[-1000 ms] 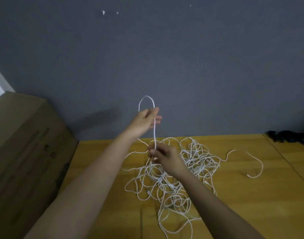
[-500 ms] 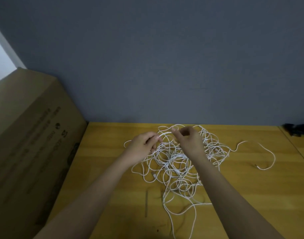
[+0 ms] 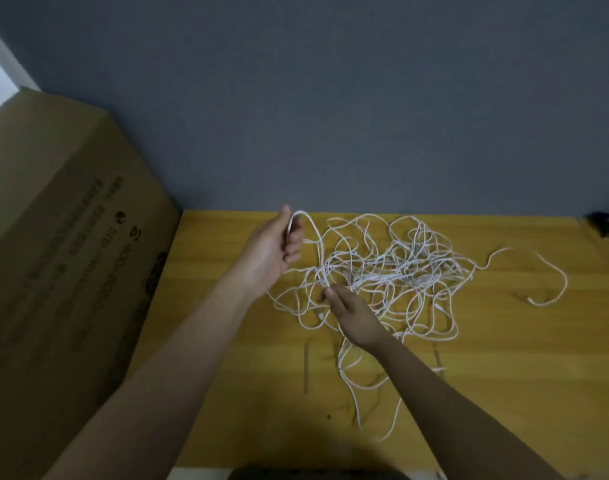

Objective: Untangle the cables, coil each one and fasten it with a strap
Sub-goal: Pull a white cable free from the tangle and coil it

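Note:
A tangle of thin white cables [image 3: 393,268] lies spread over the middle of the wooden table [image 3: 504,358]. My left hand [image 3: 273,245] is raised at the pile's left edge and holds a white cable loop [image 3: 311,225] between thumb and fingers. The loop arches over and runs down to my right hand [image 3: 348,308], which pinches the same strand just above the tangle. One loose cable end [image 3: 552,289] trails off to the right.
A large cardboard box [image 3: 64,258] stands against the table's left edge. A grey wall rises right behind the table. Some dark item [image 3: 606,225] lies at the far right. A thin dark strip [image 3: 306,368] lies on the wood near the front.
Both hands were low in the pile half a second ago. Now my left hand has lifted a cable loop up and left, and my right hand has dropped nearer to pinch the strand.

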The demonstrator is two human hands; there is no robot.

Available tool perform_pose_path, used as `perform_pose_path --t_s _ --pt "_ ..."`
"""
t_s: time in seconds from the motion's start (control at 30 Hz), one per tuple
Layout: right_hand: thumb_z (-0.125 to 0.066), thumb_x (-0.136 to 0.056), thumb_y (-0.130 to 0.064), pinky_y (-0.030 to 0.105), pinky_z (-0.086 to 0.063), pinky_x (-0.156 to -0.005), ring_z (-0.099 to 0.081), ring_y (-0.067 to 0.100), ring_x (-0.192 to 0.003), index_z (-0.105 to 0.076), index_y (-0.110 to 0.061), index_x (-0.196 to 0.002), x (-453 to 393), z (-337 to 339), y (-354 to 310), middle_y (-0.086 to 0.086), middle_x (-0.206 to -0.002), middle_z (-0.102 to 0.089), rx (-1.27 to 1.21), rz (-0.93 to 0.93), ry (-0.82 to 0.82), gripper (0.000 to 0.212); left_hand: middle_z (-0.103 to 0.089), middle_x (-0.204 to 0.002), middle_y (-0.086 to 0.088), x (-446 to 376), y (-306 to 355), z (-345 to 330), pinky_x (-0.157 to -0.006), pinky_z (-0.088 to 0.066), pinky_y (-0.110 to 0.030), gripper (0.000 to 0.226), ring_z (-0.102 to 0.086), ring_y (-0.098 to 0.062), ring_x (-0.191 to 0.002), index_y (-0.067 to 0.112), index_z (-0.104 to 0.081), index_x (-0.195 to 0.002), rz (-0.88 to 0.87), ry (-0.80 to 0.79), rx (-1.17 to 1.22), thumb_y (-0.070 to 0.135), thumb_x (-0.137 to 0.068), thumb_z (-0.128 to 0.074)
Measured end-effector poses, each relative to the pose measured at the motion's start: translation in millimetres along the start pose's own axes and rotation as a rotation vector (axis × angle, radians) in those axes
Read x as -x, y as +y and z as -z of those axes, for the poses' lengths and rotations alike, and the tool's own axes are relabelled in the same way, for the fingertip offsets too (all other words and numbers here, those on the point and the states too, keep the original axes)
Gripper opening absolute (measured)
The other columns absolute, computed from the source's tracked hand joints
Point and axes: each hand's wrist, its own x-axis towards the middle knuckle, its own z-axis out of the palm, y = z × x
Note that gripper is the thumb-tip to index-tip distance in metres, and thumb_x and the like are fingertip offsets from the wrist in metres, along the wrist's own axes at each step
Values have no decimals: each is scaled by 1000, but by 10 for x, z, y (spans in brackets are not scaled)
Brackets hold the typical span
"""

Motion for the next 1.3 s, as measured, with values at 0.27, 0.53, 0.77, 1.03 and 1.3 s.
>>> perform_pose_path --t_s 0.27,0.53,0.77,1.03,1.3 --pt "-43 -98 -18 43 -45 -78 -59 36 -89 -57 -5 -116 166 -254 -335 14 -93 -67 930 463 -54 26 -66 -90 -3 -172 -444 105 -74 -56 -28 8 -68 -12 -73 16 -31 -101 -64 109 -418 21 -106 -26" --pt "-48 -99 -33 33 -40 -56 -59 24 -66 -66 -14 -111 445 100 -182 7 -75 -67 516 118 99 29 -63 -103 3 -284 -494 664 -77 -47 -31 6 -65 -11 -94 33 -30 -102 -213 -57 -1050 33 -104 -24" --pt "-63 -90 -26 35 -45 -66 -58 24 -68 -73 -6 -92 262 285 -489 7 -76 -68 580 363 732 23 -64 -96 9 -17 -428 415 -54 -53 -30 15 -66 -15 -65 36 -44 -102 2 -370 -967 36 -104 -29" --pt "-68 -85 -35 18 -34 -50 -39 3 -47 -72 -21 -80 -92 484 -742 -10 -53 -50 49 11 661 15 -31 -47 9 169 -228 114 -36 -22 -13 37 -21 -3 -37 15 -47 -79 177 -528 -270 48 -91 -34" --pt "-43 -101 -31 27 -50 -62 -44 9 -50 -65 -16 -94 37 -142 -304 0 -60 -40 -644 -284 225 28 -37 -56 7 102 -128 159 -52 -35 -18 18 -37 -9 -48 8 -47 -93 244 -561 -206 14 -101 -32"
